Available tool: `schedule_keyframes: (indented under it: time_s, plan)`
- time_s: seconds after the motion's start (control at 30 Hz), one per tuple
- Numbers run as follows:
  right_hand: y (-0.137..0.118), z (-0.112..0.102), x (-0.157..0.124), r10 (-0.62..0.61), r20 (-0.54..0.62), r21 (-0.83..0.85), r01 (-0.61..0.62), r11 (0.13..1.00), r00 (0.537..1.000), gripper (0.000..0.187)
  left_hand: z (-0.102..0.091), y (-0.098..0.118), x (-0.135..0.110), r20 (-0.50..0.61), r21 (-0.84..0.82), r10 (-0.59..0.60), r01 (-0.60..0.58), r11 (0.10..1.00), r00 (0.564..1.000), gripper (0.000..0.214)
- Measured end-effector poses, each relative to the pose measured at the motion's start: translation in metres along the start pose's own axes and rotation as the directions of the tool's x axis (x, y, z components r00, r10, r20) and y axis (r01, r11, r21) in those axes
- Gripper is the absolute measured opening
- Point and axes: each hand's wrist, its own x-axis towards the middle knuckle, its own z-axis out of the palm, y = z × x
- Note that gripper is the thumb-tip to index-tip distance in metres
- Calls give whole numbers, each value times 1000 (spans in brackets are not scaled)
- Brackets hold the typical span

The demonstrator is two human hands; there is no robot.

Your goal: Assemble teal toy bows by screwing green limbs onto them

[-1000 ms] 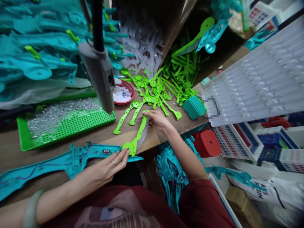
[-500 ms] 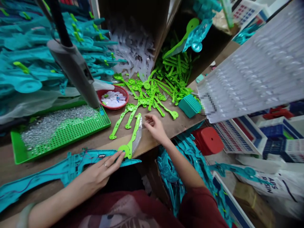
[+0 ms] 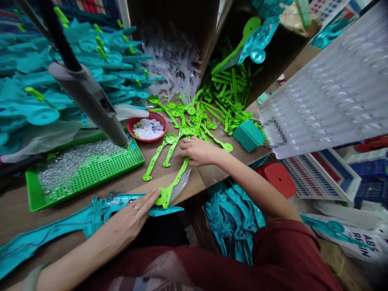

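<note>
Green arm piece [image 3: 178, 176], with a clear blade [image 3: 182, 185] along one side, lies at the near edge of the table [image 3: 220, 171]. The left hand [image 3: 138, 212] lays its fingers together, tips on the piece's round end, over the turquoise shell [image 3: 69, 224]. The right hand [image 3: 197, 152] curls above the far end, beside the loose green parts [image 3: 187, 130]; whether either hand pinches anything underneath, I cannot tell.
</note>
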Motion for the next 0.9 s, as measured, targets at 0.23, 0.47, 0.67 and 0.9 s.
schedule_keyframes:
  time_s: [0.23,0.47,0.67,0.9]
  plan:
    - [-26,-15,14,-171,197,188,134,973,965,20,-8,-1,3,63,16,32,-33,999,997,66]
    - [-36,-15,27,-283,241,101,266,959,929,21,-19,0,9,127,96,164,-177,980,978,39]
    - [-41,-9,31,-270,217,41,267,963,938,23,-31,4,14,137,137,163,-182,974,977,40]
    - [-46,-19,36,-266,273,28,268,963,925,22,-26,8,35,138,-125,193,-176,976,971,40]
